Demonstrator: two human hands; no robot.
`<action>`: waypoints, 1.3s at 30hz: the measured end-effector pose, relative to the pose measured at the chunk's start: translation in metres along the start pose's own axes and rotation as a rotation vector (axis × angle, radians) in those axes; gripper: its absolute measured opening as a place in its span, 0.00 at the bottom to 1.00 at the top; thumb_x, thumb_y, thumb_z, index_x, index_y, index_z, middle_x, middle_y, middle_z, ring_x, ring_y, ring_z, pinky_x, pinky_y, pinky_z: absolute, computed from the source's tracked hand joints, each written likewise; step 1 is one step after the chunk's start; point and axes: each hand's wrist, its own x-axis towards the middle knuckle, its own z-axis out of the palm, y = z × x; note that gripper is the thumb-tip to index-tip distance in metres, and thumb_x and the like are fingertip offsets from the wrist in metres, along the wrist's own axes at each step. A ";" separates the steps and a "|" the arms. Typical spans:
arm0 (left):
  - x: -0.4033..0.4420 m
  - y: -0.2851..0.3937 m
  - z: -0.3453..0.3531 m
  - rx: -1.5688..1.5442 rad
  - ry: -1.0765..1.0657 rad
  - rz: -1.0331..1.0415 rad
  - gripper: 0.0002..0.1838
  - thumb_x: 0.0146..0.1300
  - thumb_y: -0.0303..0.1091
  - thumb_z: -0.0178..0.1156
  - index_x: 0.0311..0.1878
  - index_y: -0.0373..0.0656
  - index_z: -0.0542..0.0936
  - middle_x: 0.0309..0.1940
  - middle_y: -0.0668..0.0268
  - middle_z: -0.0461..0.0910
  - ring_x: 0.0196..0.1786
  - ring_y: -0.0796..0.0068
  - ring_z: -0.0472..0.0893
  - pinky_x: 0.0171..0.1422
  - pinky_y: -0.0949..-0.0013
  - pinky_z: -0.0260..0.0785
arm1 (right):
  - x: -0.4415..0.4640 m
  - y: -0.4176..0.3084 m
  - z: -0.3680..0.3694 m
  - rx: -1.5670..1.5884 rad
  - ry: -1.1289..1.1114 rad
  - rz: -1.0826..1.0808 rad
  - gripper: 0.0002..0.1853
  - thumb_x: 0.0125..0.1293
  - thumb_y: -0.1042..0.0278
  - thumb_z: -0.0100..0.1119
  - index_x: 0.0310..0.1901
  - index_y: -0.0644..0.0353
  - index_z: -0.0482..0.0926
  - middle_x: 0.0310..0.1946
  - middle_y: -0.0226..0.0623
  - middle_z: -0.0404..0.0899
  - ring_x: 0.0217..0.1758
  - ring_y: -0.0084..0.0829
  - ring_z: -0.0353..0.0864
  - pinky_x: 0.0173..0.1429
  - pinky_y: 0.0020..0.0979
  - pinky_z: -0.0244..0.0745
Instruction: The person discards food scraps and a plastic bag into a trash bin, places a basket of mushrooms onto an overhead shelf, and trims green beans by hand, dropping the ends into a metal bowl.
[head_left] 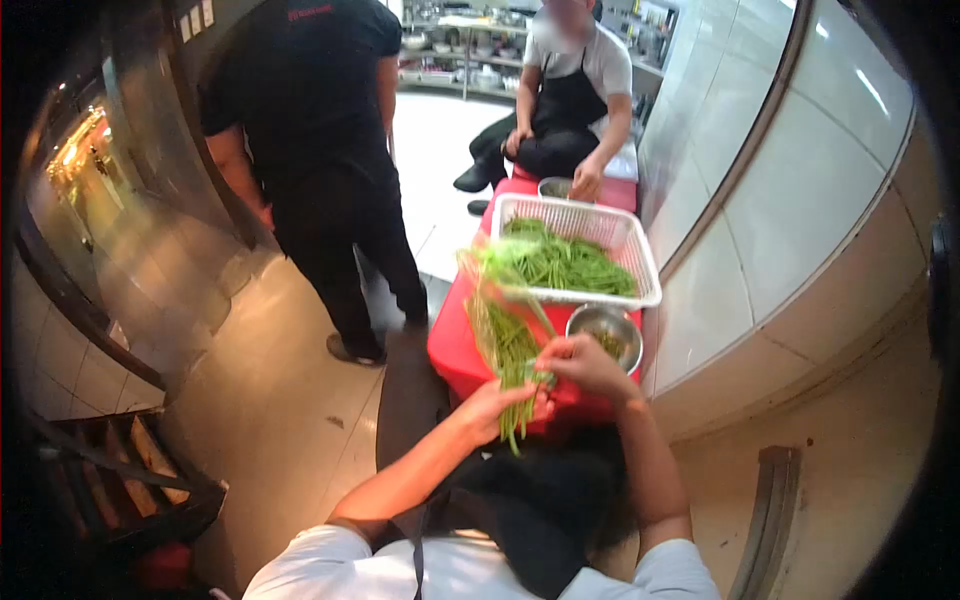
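Note:
My left hand (pixel 493 410) is wrapped round a bunch of long green beans (pixel 516 352), whose ends stick out below my fingers. The upper part of the bunch lies in a clear plastic bag (pixel 482 312), blurred at its top. Close against the bunch, my right hand (pixel 582 362) has its fingers pinched together; a small pale-green bit shows at the fingertips, too unclear to name. Just beyond my right hand stands a metal bowl (pixel 632 340) with green pieces inside. Behind it, a white plastic basket (pixel 650 285) holds many loose green beans (pixel 570 260).
The basket and bowl stand on a red surface (pixel 452 345). Across it sits a person in a black apron (pixel 570 105), one hand at a second metal bowl (pixel 552 187). Another person in black (pixel 310 130) stands at left. A tiled wall (pixel 740 250) runs along the right.

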 end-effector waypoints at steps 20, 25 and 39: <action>0.008 -0.033 -0.049 -0.255 -0.184 -0.088 0.17 0.75 0.36 0.57 0.61 0.38 0.74 0.46 0.61 0.82 0.54 0.65 0.83 0.60 0.58 0.80 | -0.020 0.059 -0.042 0.134 0.544 0.022 0.07 0.64 0.70 0.67 0.40 0.64 0.83 0.29 0.29 0.81 0.25 0.19 0.76 0.29 0.22 0.72; 0.015 -0.013 -0.048 -0.308 -0.010 0.126 0.17 0.75 0.37 0.56 0.60 0.39 0.76 0.53 0.57 0.84 0.55 0.61 0.84 0.58 0.58 0.81 | -0.010 0.084 -0.039 -0.523 0.843 -0.116 0.11 0.68 0.70 0.65 0.47 0.69 0.84 0.35 0.35 0.85 0.36 0.27 0.82 0.44 0.28 0.78; 0.005 0.015 -0.009 -0.251 0.210 0.353 0.19 0.72 0.34 0.61 0.61 0.35 0.74 0.56 0.55 0.81 0.60 0.63 0.81 0.66 0.61 0.76 | -0.004 -0.018 0.095 0.006 0.497 0.065 0.08 0.65 0.72 0.66 0.40 0.69 0.85 0.27 0.33 0.84 0.31 0.17 0.79 0.38 0.25 0.75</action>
